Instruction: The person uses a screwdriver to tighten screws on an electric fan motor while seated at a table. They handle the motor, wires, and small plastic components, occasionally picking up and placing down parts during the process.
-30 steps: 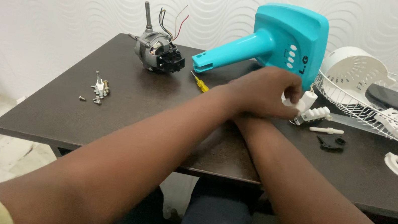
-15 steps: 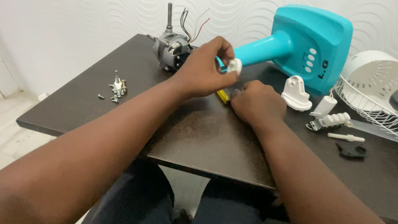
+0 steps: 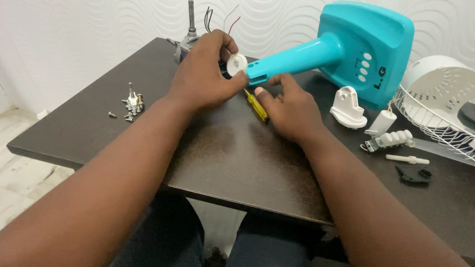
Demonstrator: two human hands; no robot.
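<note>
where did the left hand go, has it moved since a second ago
Yes. The left hand has moved left, away from the white parts near the wire guard, to the tip of the teal stand, holding a white cap.

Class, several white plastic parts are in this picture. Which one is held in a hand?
The small round white disc, pinched by the left hand at the teal pole's end. The other white parts lie on the table, untouched.

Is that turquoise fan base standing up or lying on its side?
Lying down: the turquoise fan base rests tipped on the table, neck pointing sideways.
</note>
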